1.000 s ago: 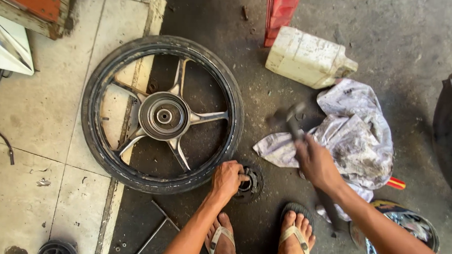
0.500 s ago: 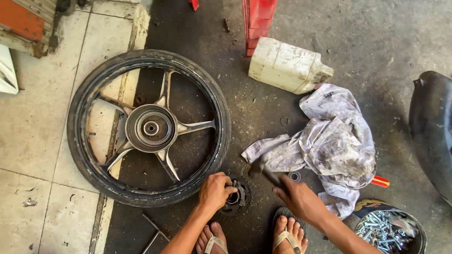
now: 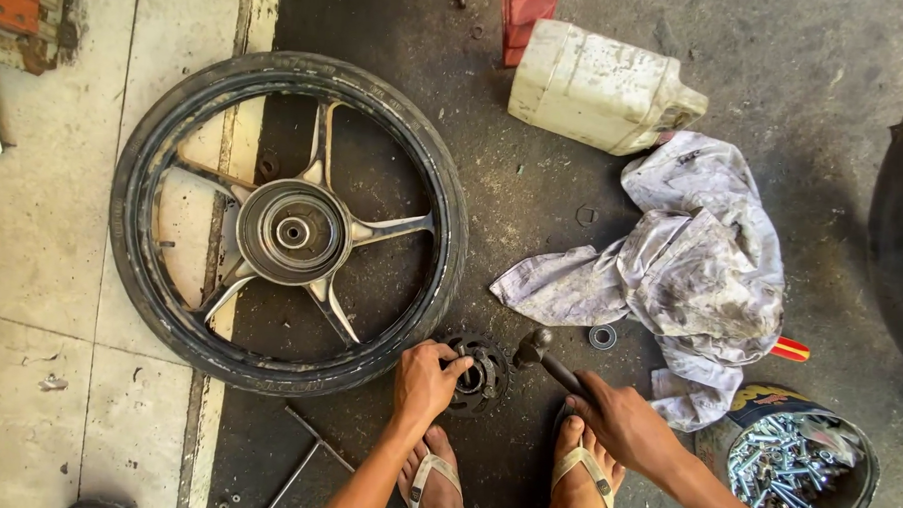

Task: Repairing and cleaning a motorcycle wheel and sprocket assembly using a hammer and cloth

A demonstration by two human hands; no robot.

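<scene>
You are crouched over a workshop floor that splits into two surfaces: pale, stained tiles (image 3: pixel 51 270) on your left and dark, oil-blackened concrete (image 3: pixel 533 217) across the middle and right. Your left hand (image 3: pixel 425 383) is closed around the rim of a small round toothed hub part (image 3: pixel 479 370) that lies flat on the concrete, just beside the lower edge of the motorcycle wheel (image 3: pixel 287 223). That wheel lies flat too, tyre on, straddling the line where tile meets concrete. Your right hand (image 3: pixel 626 425) is wrapped tight around the handle of a hammer (image 3: pixel 548 360), whose dark head sits right against the right side of the hub part. Your two sandalled feet (image 3: pixel 509 476) are planted between your arms on the concrete. To the right of the hammer a small metal ring (image 3: pixel 602 336) rests on the floor at the edge of a crumpled, grimy rag (image 3: pixel 691 272). Above the rag a dirty white plastic jug (image 3: pixel 597 89) lies on its side. At the lower right a round tin of bolts (image 3: pixel 799 461) stands near your right forearm, and thin metal rods (image 3: pixel 309 454) lie on the floor at your left.
</scene>
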